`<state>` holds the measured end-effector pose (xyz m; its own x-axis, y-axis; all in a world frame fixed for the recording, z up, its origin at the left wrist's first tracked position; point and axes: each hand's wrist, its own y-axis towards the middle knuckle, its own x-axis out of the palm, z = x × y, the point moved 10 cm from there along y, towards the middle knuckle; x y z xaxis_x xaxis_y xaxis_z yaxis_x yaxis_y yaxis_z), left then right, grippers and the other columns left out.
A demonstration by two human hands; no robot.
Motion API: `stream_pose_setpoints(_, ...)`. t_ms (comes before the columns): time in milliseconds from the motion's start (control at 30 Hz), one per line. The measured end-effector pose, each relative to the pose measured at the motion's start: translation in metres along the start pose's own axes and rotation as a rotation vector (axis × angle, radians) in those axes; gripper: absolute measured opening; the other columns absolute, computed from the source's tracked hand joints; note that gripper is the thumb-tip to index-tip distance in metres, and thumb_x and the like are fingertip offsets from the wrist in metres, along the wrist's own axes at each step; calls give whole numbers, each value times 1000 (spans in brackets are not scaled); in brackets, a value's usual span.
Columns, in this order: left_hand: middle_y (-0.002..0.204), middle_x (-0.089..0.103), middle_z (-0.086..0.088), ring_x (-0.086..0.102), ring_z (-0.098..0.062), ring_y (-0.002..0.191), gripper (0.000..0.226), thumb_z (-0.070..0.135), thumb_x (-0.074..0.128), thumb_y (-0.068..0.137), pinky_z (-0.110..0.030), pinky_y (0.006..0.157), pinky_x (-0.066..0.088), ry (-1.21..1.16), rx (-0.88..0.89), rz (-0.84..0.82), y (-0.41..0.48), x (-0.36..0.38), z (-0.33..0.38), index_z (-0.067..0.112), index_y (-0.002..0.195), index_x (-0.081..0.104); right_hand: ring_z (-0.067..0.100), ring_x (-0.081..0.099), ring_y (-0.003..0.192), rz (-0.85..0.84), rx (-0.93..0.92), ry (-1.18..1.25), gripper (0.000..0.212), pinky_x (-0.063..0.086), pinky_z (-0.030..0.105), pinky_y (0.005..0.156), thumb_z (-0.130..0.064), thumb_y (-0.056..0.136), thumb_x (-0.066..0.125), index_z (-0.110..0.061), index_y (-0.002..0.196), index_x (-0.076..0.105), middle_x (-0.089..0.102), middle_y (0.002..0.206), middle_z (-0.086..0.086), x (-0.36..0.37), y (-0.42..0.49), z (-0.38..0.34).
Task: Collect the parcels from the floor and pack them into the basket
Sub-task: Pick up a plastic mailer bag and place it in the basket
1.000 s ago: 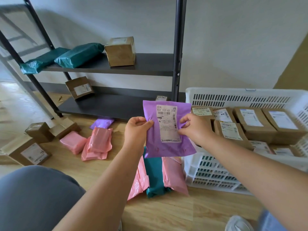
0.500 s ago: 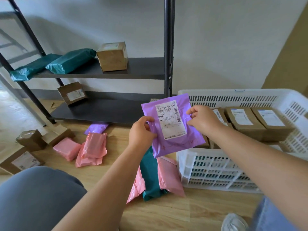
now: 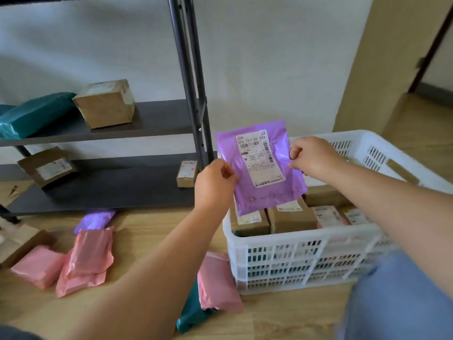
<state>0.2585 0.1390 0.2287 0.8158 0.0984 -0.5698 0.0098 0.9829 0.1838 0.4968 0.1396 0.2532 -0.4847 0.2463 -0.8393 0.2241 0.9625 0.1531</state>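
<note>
I hold a purple parcel (image 3: 259, 168) with a white shipping label upright in the air, over the left end of the white plastic basket (image 3: 294, 246). My left hand (image 3: 215, 182) pinches its left edge and my right hand (image 3: 310, 155) pinches its right edge. Several brown boxes (image 3: 291, 214) fill the basket. On the wooden floor lie pink parcels (image 3: 90, 253), another purple parcel (image 3: 94, 220), a pink parcel (image 3: 218, 283) and a teal one (image 3: 193, 312) by the basket's corner.
A dark metal shelf rack (image 3: 191, 82) stands against the wall, carrying a brown box (image 3: 105, 104), teal parcels (image 3: 31, 114) and another box (image 3: 46, 165). A small box (image 3: 186, 174) sits by the rack's post. Brown boxes (image 3: 22, 244) lie at far left.
Both hands have carried the purple parcel to the right, from beside the basket to above its left end. The view has swung right and closer to the basket.
</note>
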Motion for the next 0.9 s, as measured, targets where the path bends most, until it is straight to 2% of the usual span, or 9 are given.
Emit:
stream_pose_setpoints(167,87,65,5,63,-13,78,8,16,63,92,-21,58,48,-14,4,-100,18,64,20,20,86,60,18,57,65,7,98,11,22,48,30,69,-1,76,73,-16,68,60,58,68,-7,-14,21,63)
stream_pose_setpoints(300,93,69,4,66,-18,82,21,8,63,90,-35,74,58,-56,7,-199,30,127,37,26,80,62,22,59,75,47,176,-28,16,46,29,68,3,78,67,-12,78,64,66,84,3,-29,33,120)
stream_pose_setpoints(367,91,72,2,68,-20,80,28,3,60,87,-37,76,58,-72,17,-274,30,162,47,28,76,65,24,59,76,51,214,-74,16,42,28,65,3,79,61,-12,81,62,67,89,6,-34,32,150)
stream_pose_setpoints(500,91,72,0,69,-24,85,23,3,59,87,-37,79,58,-80,13,-398,21,238,56,23,84,71,30,61,86,-9,280,-202,18,46,35,69,3,82,53,-15,78,56,65,91,10,-38,23,211)
stream_pose_setpoints(600,87,71,-1,69,-26,83,24,5,57,89,-35,75,58,-137,-66,-473,13,289,50,25,79,68,23,56,80,-47,310,-229,28,39,27,63,4,83,54,-22,70,56,60,85,0,-41,19,250)
stream_pose_setpoints(667,89,72,-1,70,-25,83,29,5,58,89,-36,78,59,-162,-110,-512,9,317,46,29,74,66,18,53,76,-77,345,-239,27,38,25,58,3,85,54,-19,77,66,56,78,-7,-42,19,271)
stream_pose_setpoints(767,88,72,-4,69,-26,85,30,3,57,88,-38,83,58,-173,-148,-583,5,356,45,28,73,66,23,63,84,-93,398,-294,20,52,29,72,1,85,54,-5,89,73,68,89,2,-37,31,306)
stream_pose_setpoints(833,79,68,-7,67,-27,81,28,1,54,89,-37,84,57,-172,-183,-660,1,382,46,23,76,67,26,65,86,-150,446,-402,19,55,32,78,-2,86,53,-4,93,71,69,93,8,-29,36,328)
stream_pose_setpoints(900,74,65,-9,66,-29,78,31,-1,52,90,-39,85,57,-204,-230,-758,-4,409,47,19,71,66,22,57,69,-244,446,-533,16,46,23,61,-2,89,51,-6,77,60,57,74,6,-18,37,341)
